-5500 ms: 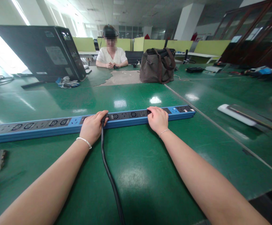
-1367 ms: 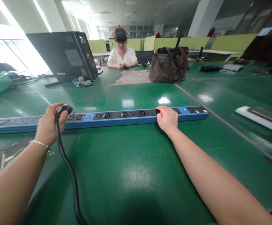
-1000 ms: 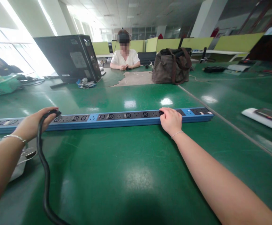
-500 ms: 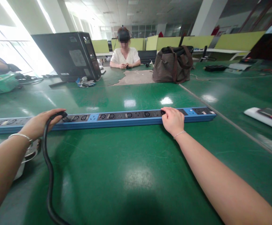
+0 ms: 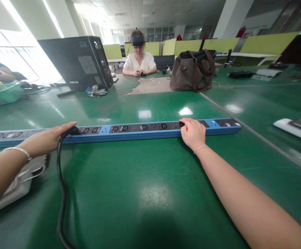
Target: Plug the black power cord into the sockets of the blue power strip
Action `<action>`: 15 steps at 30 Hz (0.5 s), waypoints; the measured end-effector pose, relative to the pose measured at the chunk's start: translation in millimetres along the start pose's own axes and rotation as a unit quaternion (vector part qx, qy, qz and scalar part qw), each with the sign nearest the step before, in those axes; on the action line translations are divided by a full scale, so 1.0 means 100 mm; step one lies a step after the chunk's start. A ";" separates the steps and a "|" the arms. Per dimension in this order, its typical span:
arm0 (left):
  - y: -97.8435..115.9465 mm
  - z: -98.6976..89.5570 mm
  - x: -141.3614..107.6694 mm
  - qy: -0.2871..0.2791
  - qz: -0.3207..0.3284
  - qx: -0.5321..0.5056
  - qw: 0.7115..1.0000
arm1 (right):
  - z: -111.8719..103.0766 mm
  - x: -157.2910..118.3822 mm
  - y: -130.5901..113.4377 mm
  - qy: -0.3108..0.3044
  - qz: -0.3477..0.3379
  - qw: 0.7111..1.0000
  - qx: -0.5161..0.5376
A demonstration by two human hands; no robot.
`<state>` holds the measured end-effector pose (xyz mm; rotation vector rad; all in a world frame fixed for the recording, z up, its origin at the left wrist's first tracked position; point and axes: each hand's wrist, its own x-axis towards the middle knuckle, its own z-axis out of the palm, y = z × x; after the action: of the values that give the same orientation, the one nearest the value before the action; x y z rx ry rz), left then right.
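A long blue power strip (image 5: 129, 135) with a row of black sockets lies across the green table. At its left part, my left hand (image 5: 47, 139) rests against a black plug (image 5: 73, 131), fingers extended and close to it; whether they grip it is hard to tell. From the plug a thick black cable (image 5: 61, 186) hangs toward me and runs down out of view. My right hand (image 5: 194, 133) is wrapped over the strip's near edge, right of the middle, its fingertips on the sockets.
A white device (image 5: 15, 190) with a cord lies under my left forearm. Farther back are a black computer case (image 5: 80, 64), gloves (image 5: 96, 91), a brown bag (image 5: 189, 72) and a seated person (image 5: 139, 64). A green basket (image 5: 3, 95) is left, a white object (image 5: 295, 129) right.
My left hand has flattened, its fingers stretching out beside the plug, which sits lower at the strip. The cable has shifted right. My right hand keeps its hold on the strip.
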<state>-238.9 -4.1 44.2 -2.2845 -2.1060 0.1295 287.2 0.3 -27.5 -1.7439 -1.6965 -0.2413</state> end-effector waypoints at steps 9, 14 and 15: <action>0.29 -0.18 0.14 -0.028 -0.088 0.032 0.995 | 0.00 -0.01 -0.01 0.007 0.003 1.000 0.001; 0.30 -0.04 0.18 -0.026 -0.106 -0.026 0.994 | -0.01 -0.01 -0.02 0.007 0.003 1.000 0.002; 0.27 -0.04 0.20 -0.027 -0.092 -0.053 0.994 | -0.01 -0.01 -0.02 0.006 0.004 1.000 0.001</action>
<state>-209.7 13.2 45.1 -2.1493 -2.3939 0.0769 285.8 -1.3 -26.3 -1.7429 -1.6808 -0.2458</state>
